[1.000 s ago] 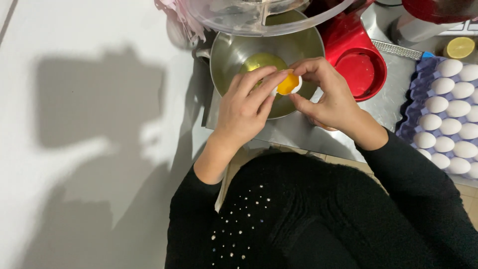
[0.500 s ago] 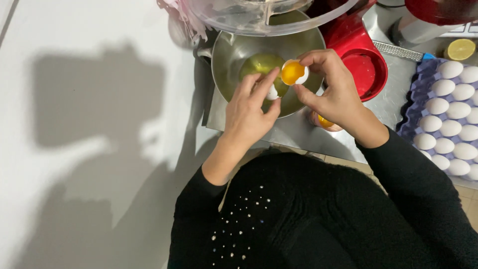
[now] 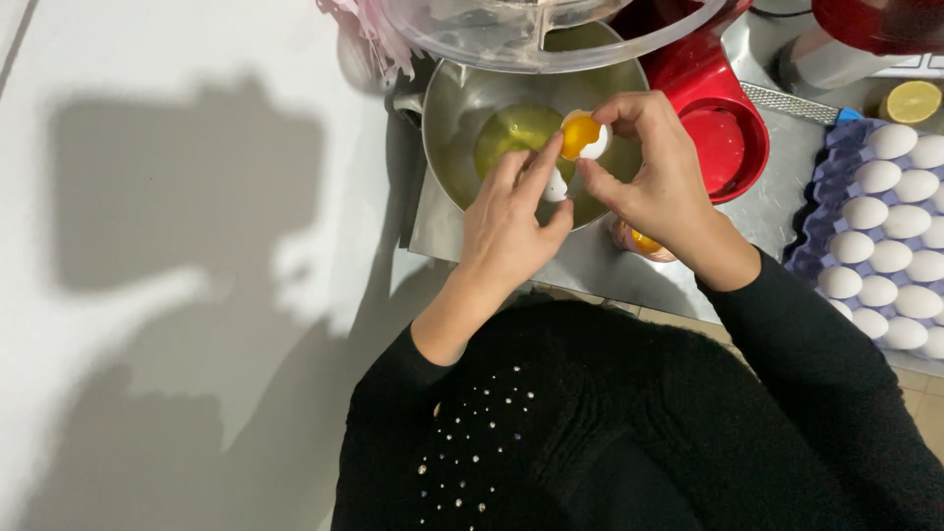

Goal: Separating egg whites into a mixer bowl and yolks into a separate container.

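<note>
Pinching at the fingertips: right hand (image 3: 657, 175) holds a half eggshell (image 3: 588, 138) between thumb and forefinger, open side up, with the yolk (image 3: 578, 132) sitting whole inside it. Left hand (image 3: 511, 221) grips the other shell half (image 3: 556, 185) between thumb and first two fingers; this half looks empty, though its inside is mostly hidden. The two halves lie just beside each other, the yolk-bearing one up and to the right of the empty one, rims nearly touching. The right hand is the one closer to the yolk.

Both shells hang above the steel mixing bowl (image 3: 447, 118), inside its rim line. Bowl contents: a pool of clear yellowish egg white (image 3: 516, 138), no yolk seen in it.

Under the right wrist, a small glass (image 3: 641, 242) on the steel counter (image 3: 590, 265) holds something orange, probably yolks; partly hidden.

Farther out: red container (image 3: 723, 138) right of the bowl, a tray of white eggs (image 3: 890, 236) at far right, a halved lemon (image 3: 912, 100), a clear plastic bowl (image 3: 511, 34) overhanging at the top.
</note>
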